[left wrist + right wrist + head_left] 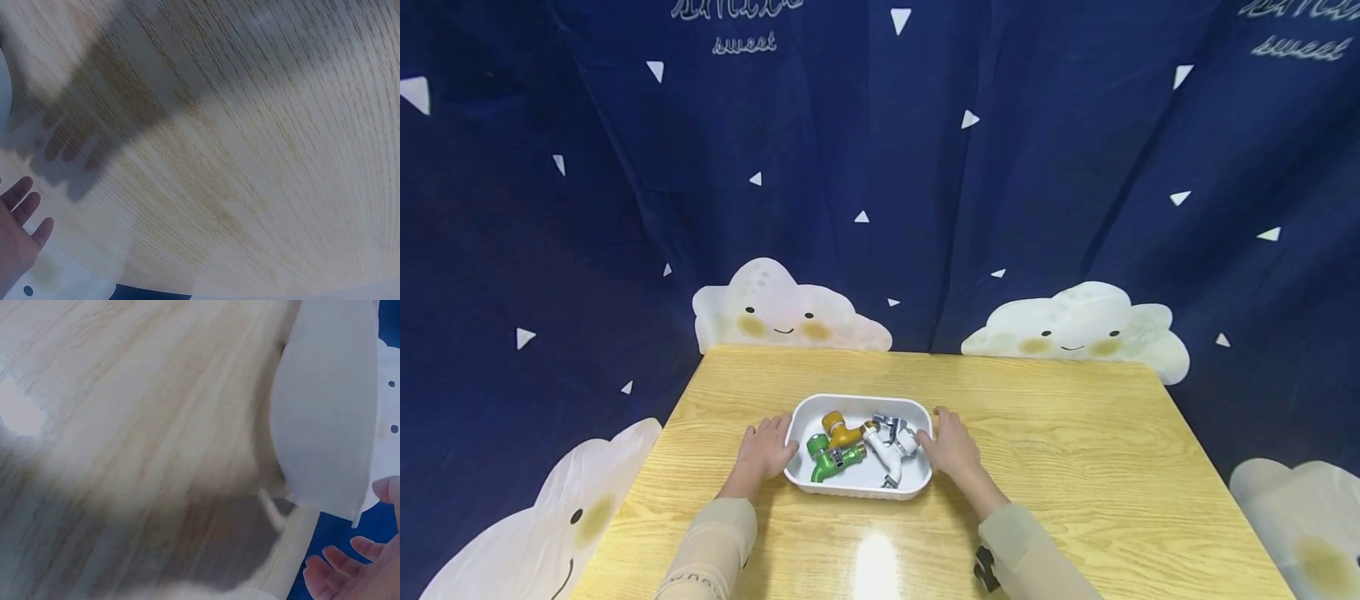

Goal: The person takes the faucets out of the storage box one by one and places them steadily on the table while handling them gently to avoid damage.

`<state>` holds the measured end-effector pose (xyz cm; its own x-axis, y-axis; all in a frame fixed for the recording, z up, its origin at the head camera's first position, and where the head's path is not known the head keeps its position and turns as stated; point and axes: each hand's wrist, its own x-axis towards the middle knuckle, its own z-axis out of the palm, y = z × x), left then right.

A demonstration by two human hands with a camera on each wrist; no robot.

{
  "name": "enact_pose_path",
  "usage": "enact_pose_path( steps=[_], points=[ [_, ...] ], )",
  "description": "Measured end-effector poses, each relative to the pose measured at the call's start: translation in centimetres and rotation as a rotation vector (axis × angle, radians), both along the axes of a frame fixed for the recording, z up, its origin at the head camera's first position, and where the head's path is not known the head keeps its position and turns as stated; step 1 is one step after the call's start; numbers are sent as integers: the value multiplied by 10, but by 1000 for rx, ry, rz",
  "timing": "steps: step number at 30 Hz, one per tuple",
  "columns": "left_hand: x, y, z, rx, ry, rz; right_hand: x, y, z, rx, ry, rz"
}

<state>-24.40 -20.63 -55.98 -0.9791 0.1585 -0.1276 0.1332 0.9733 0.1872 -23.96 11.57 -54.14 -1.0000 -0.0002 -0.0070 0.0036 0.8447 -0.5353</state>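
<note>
A white plastic basin (859, 492) sits on the wooden table, with small taps lying inside it. The green tap (827, 467) lies at the left, and an orange-yellow tap (844, 435) is behind it. On the right side are a white tap (891, 460) and a chrome tap (887, 419). My left hand (765, 450) is at the basin's left end, thumb right at the rim; its fingers look straight and spread in the left wrist view. At the right end, my right hand (953, 447) has its thumb by the rim and its fingers loosely extended outside the wall.
The wooden table (1075, 467) stretches out on both sides of the basin. Behind it hangs a dark blue curtain (820, 150) with clouds and white triangles. A black piece (985, 569) shows beside the right sleeve.
</note>
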Motion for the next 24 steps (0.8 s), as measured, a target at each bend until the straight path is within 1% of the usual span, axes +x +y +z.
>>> enact_pose_path(
  steps=[4,8,17,24],
  points=[
    [1,0,1,1,0,4,1,-3,7,32,95,42],
    [0,0,-1,0,5,3,1,-8,12,76,154,86],
    [-1,0,-3,13,15,4,4,-19,12,164,219,171],
    [0,-1,-2,20,1,15,8,-28,14,175,241,247]
  ],
)
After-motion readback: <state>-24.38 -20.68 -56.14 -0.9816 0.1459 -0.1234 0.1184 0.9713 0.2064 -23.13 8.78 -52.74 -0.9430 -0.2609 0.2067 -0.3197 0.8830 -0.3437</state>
